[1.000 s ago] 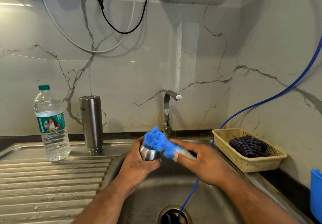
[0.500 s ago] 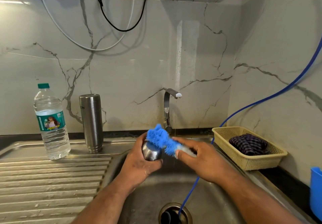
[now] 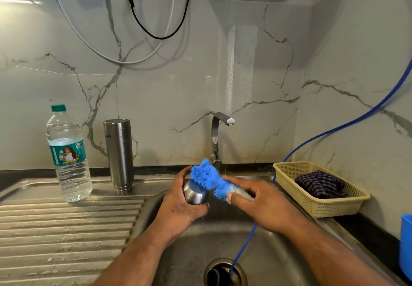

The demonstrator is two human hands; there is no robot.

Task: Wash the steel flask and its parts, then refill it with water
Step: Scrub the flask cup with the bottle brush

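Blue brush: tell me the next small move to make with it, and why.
Probably rotate the steel cap a little in the left hand and rub the blue brush across a fresh patch. The right hand presses the bristles on the cap's upper end only, over the sink; its rounded side has no bristles on it.

Left hand (image 3: 180, 209) and right hand (image 3: 266, 204) (thumb outstretched) close together, both in curled grips.

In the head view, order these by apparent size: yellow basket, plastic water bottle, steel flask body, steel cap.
Largest: yellow basket and plastic water bottle, about alike, unranked.
Then: steel flask body.
Smallest: steel cap, partly covered.
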